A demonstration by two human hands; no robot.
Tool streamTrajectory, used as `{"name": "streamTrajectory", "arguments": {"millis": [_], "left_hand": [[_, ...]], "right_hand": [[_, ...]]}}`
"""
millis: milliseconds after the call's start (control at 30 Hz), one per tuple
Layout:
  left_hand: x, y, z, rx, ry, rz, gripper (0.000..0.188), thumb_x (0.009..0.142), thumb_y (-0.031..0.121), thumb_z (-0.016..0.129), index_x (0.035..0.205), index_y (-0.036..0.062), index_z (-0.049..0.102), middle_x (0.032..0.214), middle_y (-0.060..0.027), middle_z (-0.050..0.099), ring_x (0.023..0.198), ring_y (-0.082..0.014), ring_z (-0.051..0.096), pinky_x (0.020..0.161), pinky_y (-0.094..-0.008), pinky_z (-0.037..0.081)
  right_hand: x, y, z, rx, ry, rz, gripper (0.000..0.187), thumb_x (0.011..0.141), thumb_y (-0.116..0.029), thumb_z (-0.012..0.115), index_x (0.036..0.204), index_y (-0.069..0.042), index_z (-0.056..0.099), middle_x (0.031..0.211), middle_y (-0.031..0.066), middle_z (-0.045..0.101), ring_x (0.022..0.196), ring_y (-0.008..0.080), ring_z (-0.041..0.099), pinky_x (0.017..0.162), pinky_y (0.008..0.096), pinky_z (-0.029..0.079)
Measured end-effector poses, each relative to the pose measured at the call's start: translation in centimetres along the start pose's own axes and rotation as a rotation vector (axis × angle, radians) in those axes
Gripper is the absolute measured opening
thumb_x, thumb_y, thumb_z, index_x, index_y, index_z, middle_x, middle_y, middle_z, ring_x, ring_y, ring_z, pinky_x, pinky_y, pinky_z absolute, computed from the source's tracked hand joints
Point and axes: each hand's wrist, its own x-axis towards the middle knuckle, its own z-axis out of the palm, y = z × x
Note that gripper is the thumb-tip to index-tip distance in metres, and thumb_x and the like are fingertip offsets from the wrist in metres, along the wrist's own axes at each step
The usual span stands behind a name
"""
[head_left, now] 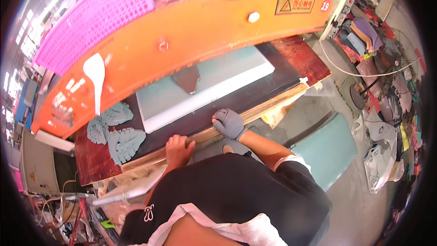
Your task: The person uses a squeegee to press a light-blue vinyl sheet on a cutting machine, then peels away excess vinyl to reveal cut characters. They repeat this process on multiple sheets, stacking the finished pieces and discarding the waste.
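At the front edge of the worktable [88, 161], my bare left hand [179, 151] rests on the wooden edge strip [205, 133], thumb apart from the fingers. To its right my right hand [229, 124], in a grey fingerless glove, lies on the same edge with its fingers curled; whatever is under them is hidden. Beyond both hands a thick pale green sheet with a white side [214, 92] lies on the black pad [248, 92]. A dark brown pointed piece [187, 81] sits on the sheet, partly hidden by an orange machine beam [205, 23].
Light blue cut pieces [124, 143] lie at the table's left. A pink perforated basket [100, 18] stands on the beam, which has a white spoon-shaped item [95, 77] against it. Green sheets [330, 148] stand at right, near plastic bags [380, 155] and heaped scraps [378, 64].
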Motion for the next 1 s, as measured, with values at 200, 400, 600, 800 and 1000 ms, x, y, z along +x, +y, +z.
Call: {"name": "streamTrajectory", "arguments": {"millis": [200,400,600,800,1000], "left_hand": [[-0.9,-0.3,2.5,0.057,0.285,-0.069,0.019,0.074,0.022,0.069,0.068,0.0099,0.056,0.074,-0.0065,0.051,0.075,-0.0271,0.054,0.065,-0.0401,0.043],[-1.0,-1.6,3.6,0.2,0.35,-0.088,0.015,0.074,0.017,0.065,0.066,0.0097,0.054,0.074,-0.008,0.051,0.073,-0.0281,0.054,0.062,-0.0417,0.044],[-1.9,-3.2,4.4,0.263,0.312,-0.063,0.013,0.079,0.016,0.056,0.069,0.0083,0.053,0.075,-0.0109,0.048,0.072,-0.0322,0.051,0.06,-0.044,0.042],[-1.4,-4.0,4.4,0.224,0.261,-0.053,0.014,0.08,0.017,0.056,0.07,0.007,0.053,0.076,-0.0114,0.048,0.075,-0.0328,0.051,0.061,-0.045,0.042],[-0.8,-4.4,4.3,0.092,0.253,-0.125,0.016,0.078,0.017,0.06,0.069,0.0043,0.055,0.075,-0.0126,0.052,0.075,-0.0343,0.053,0.066,-0.0443,0.044]], "right_hand": [[8.7,8.2,-12.4,0.23,0.554,0.287,0.029,0.094,-0.023,0.045,0.08,-0.001,0.056,0.071,0.0175,0.056,0.069,0.0327,0.055,0.064,0.0394,0.044],[12.6,10.6,-16.7,0.031,0.648,0.086,0.033,0.096,-0.026,0.041,0.078,-0.001,0.054,0.067,0.0163,0.053,0.066,0.0321,0.054,0.062,0.0409,0.043],[-0.8,8.1,-9.7,-0.115,0.169,0.005,0.02,0.08,-0.029,0.057,0.077,-0.01,0.062,0.07,0.0117,0.06,0.073,0.0304,0.061,0.067,0.0464,0.048],[-1.2,8.7,-4.1,-0.404,-0.127,0.01,0.033,0.08,-0.045,0.057,0.081,-0.013,0.066,0.082,0.008,0.059,0.079,0.0274,0.057,0.07,0.0411,0.042],[-1.1,8.3,-4.5,-0.468,-0.25,0.044,0.036,0.085,-0.043,0.051,0.084,-0.011,0.067,0.086,0.01,0.061,0.086,0.0271,0.058,0.079,0.0412,0.041]]}}
